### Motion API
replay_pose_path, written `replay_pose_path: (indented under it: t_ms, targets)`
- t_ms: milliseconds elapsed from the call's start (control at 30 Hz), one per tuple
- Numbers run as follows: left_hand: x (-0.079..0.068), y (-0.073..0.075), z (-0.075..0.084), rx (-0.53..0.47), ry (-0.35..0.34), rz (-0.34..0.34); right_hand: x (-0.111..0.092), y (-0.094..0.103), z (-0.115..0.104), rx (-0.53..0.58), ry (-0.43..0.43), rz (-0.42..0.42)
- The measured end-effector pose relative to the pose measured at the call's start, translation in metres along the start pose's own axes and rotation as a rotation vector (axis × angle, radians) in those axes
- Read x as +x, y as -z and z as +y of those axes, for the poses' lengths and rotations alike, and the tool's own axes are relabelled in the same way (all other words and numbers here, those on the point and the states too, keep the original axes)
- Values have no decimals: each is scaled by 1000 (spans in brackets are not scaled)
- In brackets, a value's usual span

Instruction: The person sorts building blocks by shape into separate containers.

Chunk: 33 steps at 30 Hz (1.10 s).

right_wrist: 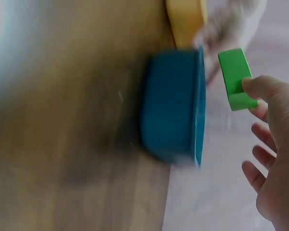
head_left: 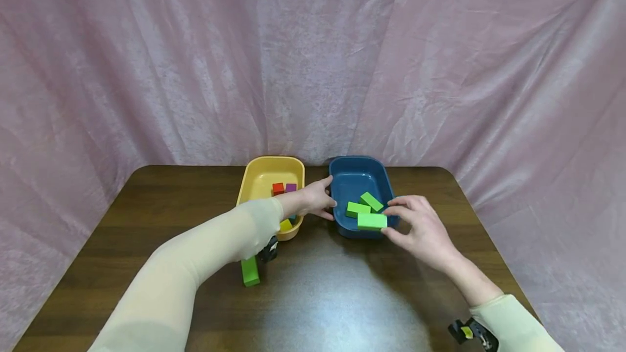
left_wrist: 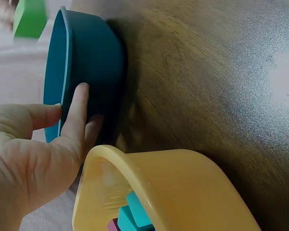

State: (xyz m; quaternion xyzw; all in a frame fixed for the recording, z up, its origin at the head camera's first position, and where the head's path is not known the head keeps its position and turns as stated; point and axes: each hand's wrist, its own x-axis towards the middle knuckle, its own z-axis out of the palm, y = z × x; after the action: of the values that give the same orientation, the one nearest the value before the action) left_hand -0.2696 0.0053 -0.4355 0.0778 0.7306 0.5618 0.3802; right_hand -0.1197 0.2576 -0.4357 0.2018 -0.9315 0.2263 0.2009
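Observation:
My right hand (head_left: 424, 232) pinches one end of a green block (head_left: 371, 222) between thumb and fingers, above the near side of a blue bin (head_left: 353, 182). In the right wrist view, this block (right_wrist: 233, 72) is tilted and raised over the rim, the other fingers loosely bent. Two more green blocks lie inside the bin, one flat (head_left: 358, 209) and one slanted (head_left: 373, 201). At the bin's left wall, my left hand (left_wrist: 43, 154) grips the side, thumb at the rim and fingers against the outside.
Left of the blue bin stands a yellow bin (head_left: 270, 170) holding a red block (head_left: 277, 188), a purple block (head_left: 290, 187), a yellow block (head_left: 286, 225) and teal blocks (left_wrist: 135, 214). My left forearm crosses over it. Another green block (head_left: 250, 272) lies on the wooden table, partly under that sleeve.

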Motion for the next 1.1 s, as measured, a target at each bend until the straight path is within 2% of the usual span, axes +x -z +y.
replay_pose_path:
  t_ms: [100, 200, 367, 533, 733, 933, 1100]
  targets:
    - [-1, 0, -1, 5, -3, 6, 17, 2, 17, -35, -88, 38]
    - [-2, -1, -2, 22, -6, 5, 36, -4, 26, -80, -154, 32]
    - [-2, -4, -2, 26, -16, -8, 65, -19, 31, -126, -248, -2]
    - [0, -4, -3, 12, -19, -10, 84, -29, 33, -129, -342, -30]
    - [-2, -1, -2, 32, -20, 6, 92, -35, 36, -131, -362, -36]
    - [0, -1, -2, 4, -22, -1, 88, -40, 41, -56, -397, -61]
    - [1, 1, -2, 6, -23, 8, 80, -41, 38, -4, -403, 2]
